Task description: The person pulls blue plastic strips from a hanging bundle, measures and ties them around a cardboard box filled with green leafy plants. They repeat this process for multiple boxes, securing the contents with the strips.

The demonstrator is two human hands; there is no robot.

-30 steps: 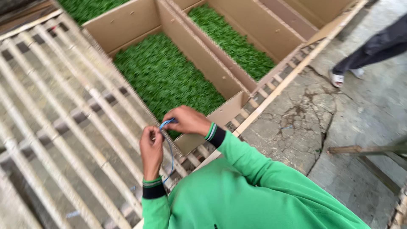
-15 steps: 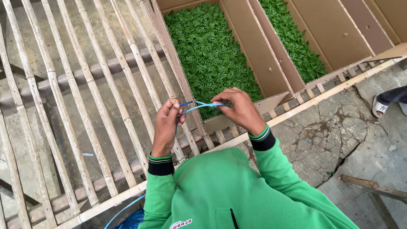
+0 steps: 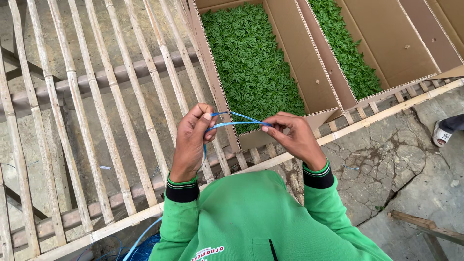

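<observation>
I see the bamboo rack filling the left. Over its near edge my left hand pinches one end of a blue string, thumb and fingers closed on it. The string runs taut to my right hand, also pinched shut on it. Just beyond the string sits a cardboard box of green leaves. Right of the rack lies cracked concrete, with someone's shoe.

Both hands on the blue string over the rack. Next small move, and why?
Probably pull the hands apart to tighten it: left hand and right hand each pinch the blue string, which runs doubled and slightly slack between them.
</observation>
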